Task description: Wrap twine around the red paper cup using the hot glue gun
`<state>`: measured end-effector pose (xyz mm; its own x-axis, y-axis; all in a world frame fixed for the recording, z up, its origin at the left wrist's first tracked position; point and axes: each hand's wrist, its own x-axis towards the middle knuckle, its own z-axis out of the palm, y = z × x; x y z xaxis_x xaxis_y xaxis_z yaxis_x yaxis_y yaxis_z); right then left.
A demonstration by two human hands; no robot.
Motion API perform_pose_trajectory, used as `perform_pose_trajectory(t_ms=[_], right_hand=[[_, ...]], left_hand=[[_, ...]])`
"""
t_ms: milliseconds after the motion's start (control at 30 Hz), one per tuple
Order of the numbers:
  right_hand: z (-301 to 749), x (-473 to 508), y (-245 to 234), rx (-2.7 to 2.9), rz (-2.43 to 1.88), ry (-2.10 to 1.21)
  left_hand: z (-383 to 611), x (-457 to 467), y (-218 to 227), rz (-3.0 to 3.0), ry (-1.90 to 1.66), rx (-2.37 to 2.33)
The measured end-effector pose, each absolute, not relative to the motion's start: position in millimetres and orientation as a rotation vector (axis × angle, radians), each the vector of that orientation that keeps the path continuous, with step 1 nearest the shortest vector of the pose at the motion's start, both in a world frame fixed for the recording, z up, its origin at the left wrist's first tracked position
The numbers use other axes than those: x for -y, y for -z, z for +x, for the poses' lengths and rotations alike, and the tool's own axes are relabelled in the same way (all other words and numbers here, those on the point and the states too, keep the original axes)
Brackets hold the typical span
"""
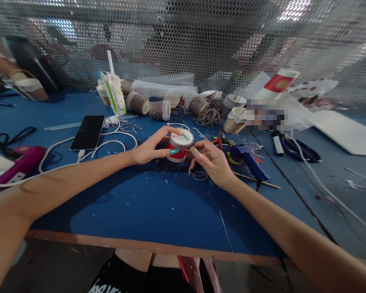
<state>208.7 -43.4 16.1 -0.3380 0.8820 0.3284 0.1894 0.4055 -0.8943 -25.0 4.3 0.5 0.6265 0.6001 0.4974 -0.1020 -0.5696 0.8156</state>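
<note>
- From where I stand, the red cup is at the middle of the blue bench, its pale round end facing upward.
- Left hand: grasping the cup, forefinger laid over the pale end, thumb pressed against the near side.
- Right hand: thumb and forefinger pinched together on a thin cord at the cup's right side; the other fingers are curled.
- Below the right hand, a loose coil of twine lies on the bench.
- Right of that hand: a blue glue gun, with a wooden stick just beside it.
- Left of the cup: a black-screened phone with a white cable plugged into its lower end.
- Far left: a purple-and-white device, partly cut off by the view's edge.
- Behind the hands: a carton fitted with a straw, several twine-wrapped cups and a twine tangle.
- Rear boundary: a perforated metal screen, upright behind the bench.
</note>
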Motion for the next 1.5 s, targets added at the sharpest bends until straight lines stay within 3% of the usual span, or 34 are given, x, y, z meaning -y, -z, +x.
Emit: perform_pose_trajectory(t_ms=[500, 867, 1500], right_hand=[[217, 39, -21, 1.882, -0.956, -0.766], [227, 38, -25, 2.047, -0.933, -0.310], [226, 37, -22, 2.043, -0.884, -0.368]], left_hand=[[-24, -5, 0, 1.948, -1.015, -0.390], [-24, -6, 0, 1.939, -1.002, -0.384], [-28, -6, 0, 1.913, -0.938, -0.322]])
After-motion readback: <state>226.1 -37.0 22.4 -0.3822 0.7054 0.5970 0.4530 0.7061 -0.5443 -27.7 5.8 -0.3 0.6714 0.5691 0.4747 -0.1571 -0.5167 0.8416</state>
